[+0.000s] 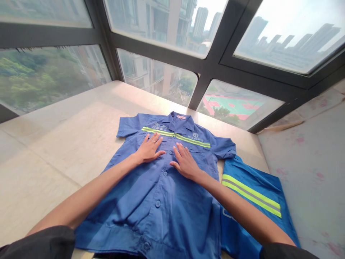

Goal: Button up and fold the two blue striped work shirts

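Observation:
A blue short-sleeved work shirt (140, 201) lies spread face up, collar toward the window, its front buttoned. Yellow-green reflective stripes cross its chest, with pale printed marks above them. My left hand (150, 148) rests flat on the chest left of the button line, fingers apart, a ring on one finger. On the other side of the buttons, my right hand (185, 162) also lies on the cloth with its fingers stretched out. Neither hand grips anything. The shirt's hem reaches the near edge of the view.
A brighter blue folded garment (250, 172) with reflective stripes lies at the right, partly under the shirt's sleeve and my right forearm. The pale stone sill (54, 144) extends left. Dark window frames (161, 50) border the back, and a flower-patterned wall (309, 180) stands right.

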`<state>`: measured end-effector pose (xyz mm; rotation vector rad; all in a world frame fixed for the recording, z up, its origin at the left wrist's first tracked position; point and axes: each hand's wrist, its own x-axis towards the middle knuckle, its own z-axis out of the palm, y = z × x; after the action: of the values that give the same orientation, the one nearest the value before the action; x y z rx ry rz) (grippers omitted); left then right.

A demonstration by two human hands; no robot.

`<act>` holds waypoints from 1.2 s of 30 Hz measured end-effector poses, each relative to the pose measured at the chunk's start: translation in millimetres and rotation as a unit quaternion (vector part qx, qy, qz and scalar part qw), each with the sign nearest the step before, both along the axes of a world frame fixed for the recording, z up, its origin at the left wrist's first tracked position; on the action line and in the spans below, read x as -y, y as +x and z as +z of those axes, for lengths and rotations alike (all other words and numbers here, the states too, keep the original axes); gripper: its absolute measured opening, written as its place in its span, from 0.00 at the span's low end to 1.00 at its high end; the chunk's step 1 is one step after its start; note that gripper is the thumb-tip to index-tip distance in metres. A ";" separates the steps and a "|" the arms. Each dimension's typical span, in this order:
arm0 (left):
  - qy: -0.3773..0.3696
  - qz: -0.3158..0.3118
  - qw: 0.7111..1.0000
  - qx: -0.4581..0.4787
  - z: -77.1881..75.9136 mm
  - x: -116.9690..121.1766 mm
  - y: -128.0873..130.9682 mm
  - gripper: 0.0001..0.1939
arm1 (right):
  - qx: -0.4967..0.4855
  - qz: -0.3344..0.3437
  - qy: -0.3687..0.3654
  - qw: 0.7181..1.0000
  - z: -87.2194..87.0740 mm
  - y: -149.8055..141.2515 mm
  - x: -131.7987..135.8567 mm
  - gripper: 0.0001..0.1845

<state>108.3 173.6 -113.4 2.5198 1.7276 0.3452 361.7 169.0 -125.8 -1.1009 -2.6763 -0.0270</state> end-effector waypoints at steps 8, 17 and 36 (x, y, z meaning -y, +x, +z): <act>-0.031 0.018 0.999 -0.014 -9.3 -0.5 -19.3 0.35 | 0.035 0.038 -0.038 0.998 -7.4 31.3 40.8 0.43; -0.061 0.023 0.995 -0.076 1.0 -4.0 -15.0 0.38 | 0.039 0.066 -0.117 0.990 4.1 42.6 31.5 0.40; -0.030 -0.067 0.996 -0.042 -7.9 -34.0 117.8 0.38 | -0.101 -0.456 -0.257 0.846 69.1 226.9 -111.2 0.30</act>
<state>226.1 207.6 -121.3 2.6241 1.5594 0.1796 588.6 280.1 -56.8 -2.2831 -1.7616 0.6223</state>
